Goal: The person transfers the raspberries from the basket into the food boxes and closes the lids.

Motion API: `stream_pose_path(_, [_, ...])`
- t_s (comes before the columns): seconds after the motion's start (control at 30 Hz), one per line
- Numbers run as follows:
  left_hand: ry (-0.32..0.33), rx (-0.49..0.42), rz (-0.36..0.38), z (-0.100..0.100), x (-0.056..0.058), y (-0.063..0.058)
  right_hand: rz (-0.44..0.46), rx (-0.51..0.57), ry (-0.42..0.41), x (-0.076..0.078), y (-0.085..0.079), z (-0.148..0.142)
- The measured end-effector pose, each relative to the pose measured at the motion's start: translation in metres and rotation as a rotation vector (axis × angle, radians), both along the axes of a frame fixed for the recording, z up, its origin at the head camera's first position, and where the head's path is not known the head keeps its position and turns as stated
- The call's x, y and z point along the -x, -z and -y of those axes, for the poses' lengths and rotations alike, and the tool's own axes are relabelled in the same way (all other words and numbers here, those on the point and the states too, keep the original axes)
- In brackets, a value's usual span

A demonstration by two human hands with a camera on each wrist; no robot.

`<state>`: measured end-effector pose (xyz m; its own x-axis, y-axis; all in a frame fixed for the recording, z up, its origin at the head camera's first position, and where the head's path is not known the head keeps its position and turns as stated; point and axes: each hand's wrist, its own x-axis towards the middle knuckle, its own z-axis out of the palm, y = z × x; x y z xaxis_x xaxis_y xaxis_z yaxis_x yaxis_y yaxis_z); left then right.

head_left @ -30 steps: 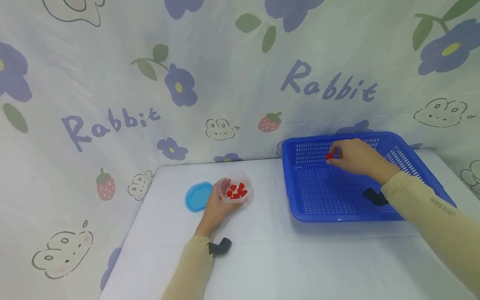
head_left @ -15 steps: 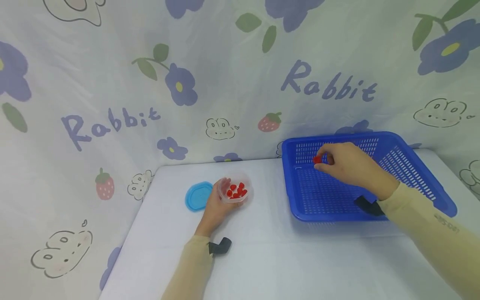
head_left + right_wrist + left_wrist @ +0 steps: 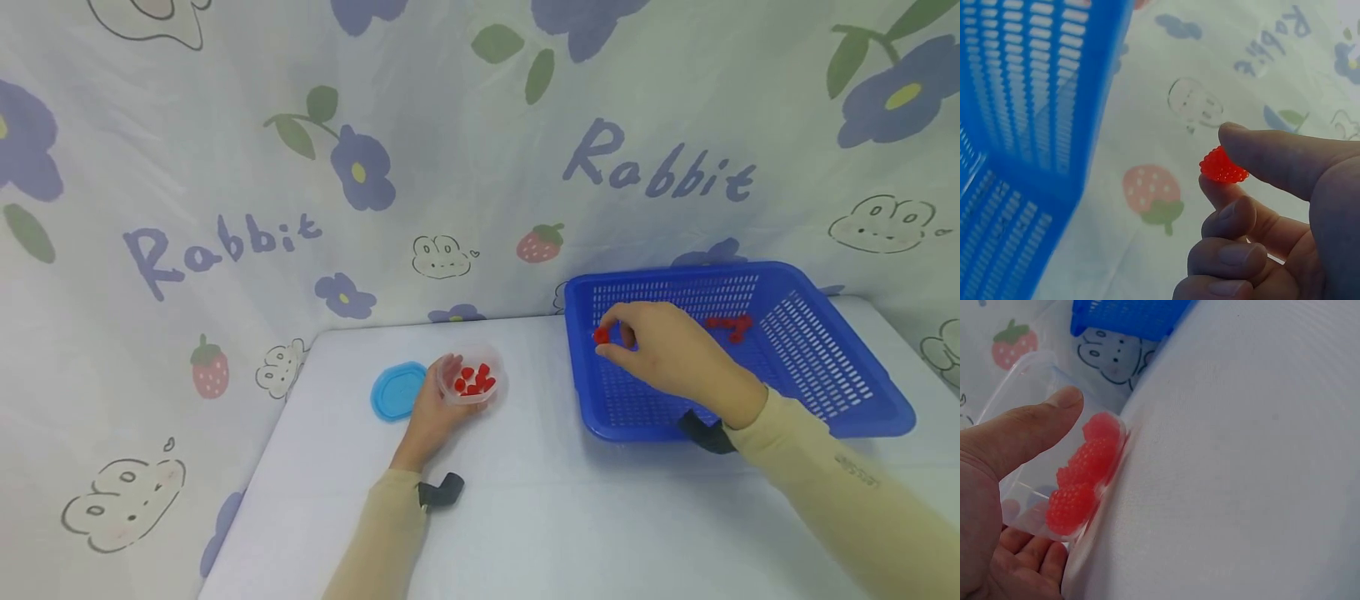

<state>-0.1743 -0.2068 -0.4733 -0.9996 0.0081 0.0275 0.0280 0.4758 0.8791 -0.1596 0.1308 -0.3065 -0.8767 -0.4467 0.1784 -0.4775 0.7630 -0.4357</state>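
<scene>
A clear plastic tub (image 3: 491,360) stands on the table with several red raspberries (image 3: 1088,459) at its bottom. My left hand (image 3: 435,417) grips the tub's side, thumb across its near wall in the left wrist view. Over the left part of the blue basket (image 3: 618,436), my right hand (image 3: 667,350) pinches one raspberry (image 3: 1224,165) between thumb and forefinger. The other fingers of that hand are curled. More raspberries (image 3: 731,325) lie at the far right inside the basket, partly behind the right hand's side.
A light blue lid (image 3: 396,392) lies on the white table (image 3: 525,517) just left of the tub. Behind the table hangs a patterned cloth (image 3: 450,167) with flowers and rabbits. The basket's raised rim stands between its inside and the tub.
My right hand has moved left and toward me across the basket with the pinched raspberry. The raspberries in the basket, hidden earlier, now show. My left hand and the tub have stayed put.
</scene>
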Motion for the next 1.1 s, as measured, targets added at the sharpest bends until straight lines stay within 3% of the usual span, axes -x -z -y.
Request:
stream_pose_path(0.2, [-0.008,-0.001,0.01,-0.001,0.001,0.0,-0.04,0.047,-0.023,-0.006,0.006,0.018])
stream_pose_path(0.43, [-0.015,0.009,0.013,-0.001,0.001,0.0,-0.024,0.111,-0.026,-0.014,0.01,0.045])
stream_pose_path(0.63, [-0.023,0.016,0.006,-0.004,0.0,-0.001,-0.039,0.101,0.012,-0.017,0.018,0.07])
stream_pose_path(1.1, [-0.032,0.01,-0.004,-0.003,0.001,0.001,-0.018,0.114,0.05,-0.012,0.036,0.123])
